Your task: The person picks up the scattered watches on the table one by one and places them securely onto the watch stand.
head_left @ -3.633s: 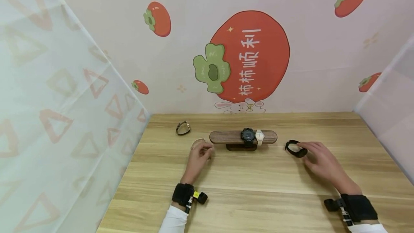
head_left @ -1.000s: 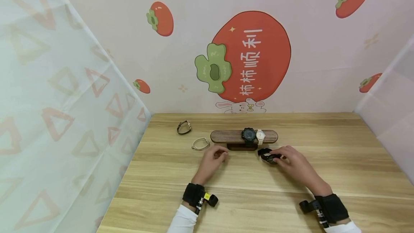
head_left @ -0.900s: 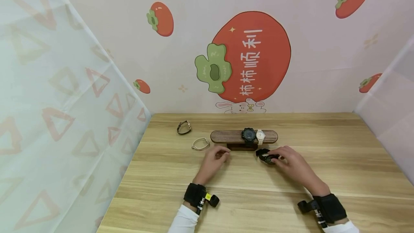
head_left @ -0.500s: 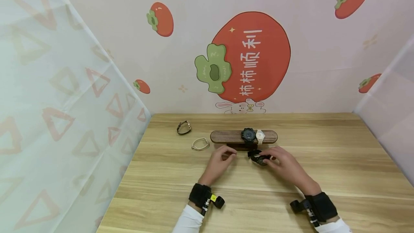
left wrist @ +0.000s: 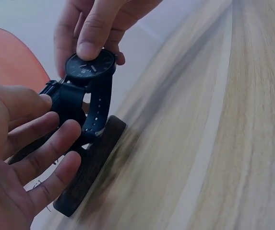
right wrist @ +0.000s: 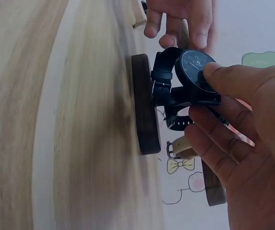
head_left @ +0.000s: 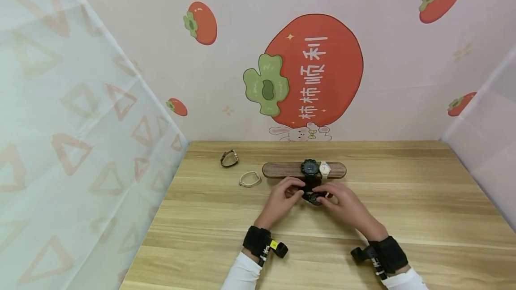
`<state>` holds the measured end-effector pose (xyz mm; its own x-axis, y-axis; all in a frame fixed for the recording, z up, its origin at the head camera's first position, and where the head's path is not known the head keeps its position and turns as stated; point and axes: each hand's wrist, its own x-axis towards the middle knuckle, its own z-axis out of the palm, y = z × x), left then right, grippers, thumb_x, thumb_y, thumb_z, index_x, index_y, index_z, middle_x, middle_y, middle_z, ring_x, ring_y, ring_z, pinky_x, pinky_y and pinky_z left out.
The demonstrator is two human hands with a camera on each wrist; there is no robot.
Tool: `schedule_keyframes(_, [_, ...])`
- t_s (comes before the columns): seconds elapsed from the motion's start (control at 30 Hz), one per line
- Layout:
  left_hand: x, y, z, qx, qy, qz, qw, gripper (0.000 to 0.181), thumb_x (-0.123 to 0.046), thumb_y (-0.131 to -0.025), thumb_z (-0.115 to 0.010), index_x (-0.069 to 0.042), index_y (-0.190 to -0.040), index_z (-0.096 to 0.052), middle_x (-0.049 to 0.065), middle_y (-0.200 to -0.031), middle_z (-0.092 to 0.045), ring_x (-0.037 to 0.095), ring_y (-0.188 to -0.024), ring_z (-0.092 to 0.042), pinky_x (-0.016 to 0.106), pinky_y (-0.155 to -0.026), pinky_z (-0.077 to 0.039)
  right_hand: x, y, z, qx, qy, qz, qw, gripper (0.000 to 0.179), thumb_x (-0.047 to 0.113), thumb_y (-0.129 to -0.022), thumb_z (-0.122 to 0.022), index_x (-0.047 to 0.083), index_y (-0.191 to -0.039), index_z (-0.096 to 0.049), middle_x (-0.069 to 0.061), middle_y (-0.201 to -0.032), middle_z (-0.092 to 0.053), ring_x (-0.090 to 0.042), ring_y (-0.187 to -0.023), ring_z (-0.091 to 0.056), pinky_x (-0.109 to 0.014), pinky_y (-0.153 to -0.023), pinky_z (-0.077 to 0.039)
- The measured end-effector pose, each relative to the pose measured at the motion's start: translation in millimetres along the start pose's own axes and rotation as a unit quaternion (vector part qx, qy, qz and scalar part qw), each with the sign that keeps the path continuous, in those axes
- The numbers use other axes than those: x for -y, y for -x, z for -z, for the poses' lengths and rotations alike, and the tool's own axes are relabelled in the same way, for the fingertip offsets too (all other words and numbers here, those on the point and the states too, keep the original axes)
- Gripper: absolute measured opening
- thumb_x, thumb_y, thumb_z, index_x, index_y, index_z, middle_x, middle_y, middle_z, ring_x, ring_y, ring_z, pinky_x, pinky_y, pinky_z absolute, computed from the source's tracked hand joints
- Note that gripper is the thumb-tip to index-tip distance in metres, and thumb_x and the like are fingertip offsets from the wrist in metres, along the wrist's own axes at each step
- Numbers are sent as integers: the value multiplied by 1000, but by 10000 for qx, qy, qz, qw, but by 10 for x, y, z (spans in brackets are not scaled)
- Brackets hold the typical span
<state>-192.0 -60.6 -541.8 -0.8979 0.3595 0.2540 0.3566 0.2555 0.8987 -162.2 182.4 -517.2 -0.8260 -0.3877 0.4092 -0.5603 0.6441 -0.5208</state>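
Note:
My right hand (head_left: 347, 204) pinches a black wristwatch (head_left: 315, 198), its strap fastened in a loop. In the right wrist view, the thumb lies on the round black dial (right wrist: 196, 69) and the fingers are behind it. My left hand (head_left: 279, 201) is at the watch's other side, fingers spread and loosely bent, with fingertips right at the strap (left wrist: 72, 98). Both hands are in front of a dark wooden watch stand (head_left: 282, 170), whose base they partly hide. On its bar sit a chunky black watch (head_left: 310, 168) and a cream watch (head_left: 324, 169), side by side.
Left of the stand, a pale looped watch (head_left: 250, 179) lies on the wooden table (head_left: 193, 236). Farther back lies a watch with a dark strap (head_left: 229, 159). A printed wall (head_left: 225, 79) rises directly behind the table's back edge.
My right hand picked up the black watch on the right and carried it left to the front of the stand. My left hand left the pale watch and moved right, up to the black watch.

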Motion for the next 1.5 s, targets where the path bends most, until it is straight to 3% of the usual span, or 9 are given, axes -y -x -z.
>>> schedule_keyframes(0.2, [-21, 18, -15, 173, -205, 132, 9996, 21, -22, -103, -74, -19, -123, -76, -2, -117, -72, 1, -88, -67, 22, -81, -62, 21, -21, -12, 14, -131, -73, 9999, 29, 11, -96, -81, 15, -124, -77, -2, -112, -74, -19, -93, -68, -41, -76, -60])
schedule_keyframes(0.47, [-20, 26, -22, 574, -310, -133, 9978, 37, -12, -96, -81, -18, -131, -72, 9, -120, -70, 0, -91, -67, 22, -82, -62, 29, -45, 6, 120, -410, -392, 9983, 30, 11, -98, -78, 15, -127, -76, -5, -117, -75, -15, -94, -67, -32, -73, -57])
schedule_keyframes(0.63, [-6, 18, -34, 756, -389, -258, 9960, 43, -6, -94, -82, -17, -134, -70, 10, -119, -66, -1, -88, -63, 20, -80, -60, 24, -51, 10, 122, -468, -496, 9976, 31, 12, -98, -78, 13, -129, -75, -7, -118, -76, -20, -97, -71, -35, -76, -60])
schedule_keyframes(0.9, [2, 28, -45, 649, -364, -120, 9972, 38, -11, -97, -80, -17, -132, -70, 2, -114, -63, -1, -87, -61, 20, -80, -59, 43, -77, 8, 214, -582, -561, 9965, 31, 14, -100, -77, 11, -130, -75, -10, -124, -76, -26, -104, -74, -44, -82, -64])
schedule_keyframes(1.13, [-11, 31, -31, 519, -79, -14, 9986, 36, -14, -98, -79, -15, -132, -69, 4, -117, -64, 1, -90, -63, 23, -84, -62, 38, -56, 25, 212, -605, -492, 9967, 38, 8, -95, -81, 10, -132, -73, -10, -123, -75, -22, -97, -73, -40, -82, -63])
schedule_keyframes(1.27, [0, 30, -19, 467, -8, -10, 9989, 35, -13, -98, -78, -15, -132, -70, 5, -117, -64, 3, -91, -63, 23, -84, -62, 23, -41, 26, 264, -585, -373, 9972, 44, 1, -93, -77, 9, -135, -71, -11, -123, -74, -23, -95, -71, -36, -80, -62])
schedule_keyframes(1.5, [30, 32, -10, 495, -29, 17, 9988, 35, -12, -99, -77, -17, -133, -70, 5, -117, -64, 3, -92, -64, 23, -83, -61, 12, -18, 28, 211, -488, -342, 9980, 49, -12, -89, -71, 10, -133, -74, -8, -117, -74, -13, -89, -64, -29, -73, -57])
